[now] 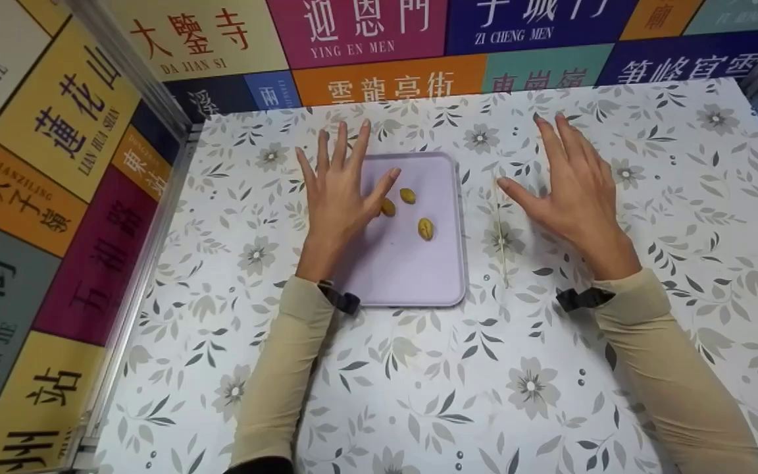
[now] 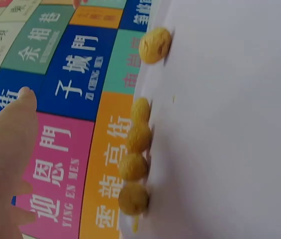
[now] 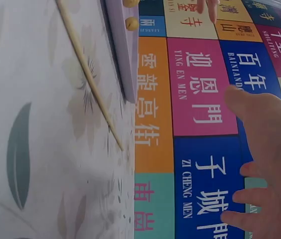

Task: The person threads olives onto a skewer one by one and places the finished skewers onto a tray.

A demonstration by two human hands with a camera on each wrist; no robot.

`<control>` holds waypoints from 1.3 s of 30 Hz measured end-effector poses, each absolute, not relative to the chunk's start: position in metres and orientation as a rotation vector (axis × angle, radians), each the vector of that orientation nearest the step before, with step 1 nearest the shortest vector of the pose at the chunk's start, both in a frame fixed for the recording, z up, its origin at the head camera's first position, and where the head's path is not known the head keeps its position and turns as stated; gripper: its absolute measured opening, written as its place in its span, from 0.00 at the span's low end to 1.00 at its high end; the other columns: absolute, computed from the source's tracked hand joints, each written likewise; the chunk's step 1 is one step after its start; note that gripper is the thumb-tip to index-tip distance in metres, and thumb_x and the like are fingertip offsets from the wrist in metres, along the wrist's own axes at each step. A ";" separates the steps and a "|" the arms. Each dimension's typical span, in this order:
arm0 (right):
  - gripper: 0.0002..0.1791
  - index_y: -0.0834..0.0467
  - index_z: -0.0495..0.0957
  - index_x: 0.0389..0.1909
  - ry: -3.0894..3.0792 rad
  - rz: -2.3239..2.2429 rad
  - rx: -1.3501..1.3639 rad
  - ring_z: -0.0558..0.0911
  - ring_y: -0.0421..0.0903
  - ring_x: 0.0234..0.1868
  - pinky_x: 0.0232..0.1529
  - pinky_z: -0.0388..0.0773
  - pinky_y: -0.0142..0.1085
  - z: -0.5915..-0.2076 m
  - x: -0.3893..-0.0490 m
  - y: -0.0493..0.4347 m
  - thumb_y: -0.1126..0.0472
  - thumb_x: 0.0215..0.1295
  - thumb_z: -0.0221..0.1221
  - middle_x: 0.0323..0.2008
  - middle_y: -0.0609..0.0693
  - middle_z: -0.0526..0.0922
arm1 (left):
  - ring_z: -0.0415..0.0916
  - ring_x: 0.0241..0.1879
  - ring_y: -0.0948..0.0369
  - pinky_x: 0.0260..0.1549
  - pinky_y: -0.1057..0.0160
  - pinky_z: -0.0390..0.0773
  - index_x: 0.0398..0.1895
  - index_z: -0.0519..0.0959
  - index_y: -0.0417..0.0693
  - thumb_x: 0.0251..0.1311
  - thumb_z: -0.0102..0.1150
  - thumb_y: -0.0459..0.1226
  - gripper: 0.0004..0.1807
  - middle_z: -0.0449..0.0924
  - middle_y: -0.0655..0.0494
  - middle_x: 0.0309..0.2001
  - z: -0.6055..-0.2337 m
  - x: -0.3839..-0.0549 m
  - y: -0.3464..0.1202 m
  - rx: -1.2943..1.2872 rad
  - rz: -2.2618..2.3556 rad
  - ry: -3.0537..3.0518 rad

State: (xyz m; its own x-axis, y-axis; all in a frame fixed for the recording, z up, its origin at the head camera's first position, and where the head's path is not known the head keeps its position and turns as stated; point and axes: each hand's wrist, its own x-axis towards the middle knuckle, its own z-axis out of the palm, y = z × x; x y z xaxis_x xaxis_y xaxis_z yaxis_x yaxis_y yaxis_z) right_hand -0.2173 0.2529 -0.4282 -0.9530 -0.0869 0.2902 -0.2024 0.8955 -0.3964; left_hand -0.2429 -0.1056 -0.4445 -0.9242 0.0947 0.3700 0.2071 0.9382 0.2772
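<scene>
A lavender tray (image 1: 412, 273) lies on the table, bearing several small, wrinkled, yellow-brown oval fruits (image 1: 425, 229). In the left wrist view one fruit (image 2: 155, 45) sits apart while the others line up in a row. My left hand (image 1: 336, 191) hovers over the tray's left side with fingers spread, hiding part of it and some of the fruits. Right of the tray lies a thin wooden skewer (image 1: 502, 243), lengthwise on the cloth. Beyond it is my right hand (image 1: 580, 187), fingers extended and thumb towards the skewer's far end. Neither hand holds anything.
A white cloth (image 1: 418, 375) with grey flowers and leaves covers the table. Colourful panels (image 1: 366, 26) with lettering rise behind the table and along its left. Each wrist wears a black strap (image 1: 586, 299).
</scene>
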 end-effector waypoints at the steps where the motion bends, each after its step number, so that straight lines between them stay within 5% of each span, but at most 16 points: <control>1: 0.56 0.40 0.51 0.88 -2.785 0.647 0.216 0.58 0.61 0.86 0.76 0.58 0.74 -0.428 -0.217 0.252 0.24 0.67 0.62 0.89 0.50 0.53 | 0.43 0.89 0.43 0.82 0.29 0.26 0.89 0.48 0.72 0.71 0.39 0.77 0.49 0.51 0.52 0.89 -0.444 -0.242 -0.103 -0.245 -0.463 -2.728; 7: 0.42 0.52 0.68 0.78 -2.767 0.713 0.235 0.79 0.63 0.66 0.59 0.75 0.65 -0.429 -0.212 0.244 0.36 0.70 0.67 0.69 0.59 0.80 | 0.67 0.80 0.47 0.84 0.33 0.46 0.85 0.65 0.62 0.78 0.48 0.67 0.40 0.69 0.50 0.82 -0.443 -0.235 -0.090 -0.434 -0.537 -2.662; 12: 0.32 0.55 0.73 0.70 -2.826 0.743 0.265 0.82 0.57 0.48 0.42 0.76 0.56 -0.435 -0.208 0.238 0.45 0.73 0.68 0.54 0.56 0.82 | 0.79 0.67 0.51 0.78 0.43 0.64 0.76 0.77 0.53 0.79 0.58 0.56 0.30 0.87 0.52 0.65 -0.444 -0.232 -0.083 -0.652 -0.529 -2.639; 18: 0.26 0.58 0.76 0.63 -2.981 0.765 0.223 0.82 0.58 0.44 0.41 0.76 0.57 -0.440 -0.205 0.234 0.48 0.73 0.67 0.49 0.58 0.83 | 0.79 0.66 0.51 0.78 0.49 0.63 0.78 0.74 0.53 0.77 0.63 0.50 0.30 0.92 0.56 0.56 -0.444 -0.231 -0.080 -0.844 -0.551 -2.766; 24: 0.24 0.60 0.82 0.56 -3.135 0.794 0.177 0.85 0.60 0.49 0.48 0.78 0.59 -0.446 -0.205 0.232 0.45 0.72 0.67 0.49 0.60 0.89 | 0.79 0.66 0.51 0.79 0.50 0.63 0.68 0.84 0.52 0.76 0.66 0.42 0.20 0.91 0.56 0.58 -0.447 -0.230 -0.080 -1.035 -0.579 -2.820; 31: 0.19 0.55 0.86 0.39 -3.155 0.762 0.172 0.85 0.54 0.38 0.38 0.75 0.51 -0.454 -0.203 0.230 0.42 0.66 0.73 0.38 0.53 0.91 | 0.76 0.70 0.52 0.80 0.48 0.63 0.63 0.87 0.55 0.68 0.69 0.35 0.21 0.88 0.59 0.63 -0.450 -0.228 -0.079 -1.186 -0.571 -2.835; 39: 0.16 0.53 0.88 0.33 -3.170 0.781 0.133 0.83 0.52 0.33 0.32 0.71 0.45 -0.455 -0.204 0.230 0.43 0.65 0.74 0.34 0.51 0.91 | 0.72 0.71 0.53 0.79 0.46 0.61 0.60 0.89 0.59 0.63 0.77 0.36 0.22 0.89 0.62 0.61 -0.452 -0.229 -0.078 -1.233 -0.574 -2.870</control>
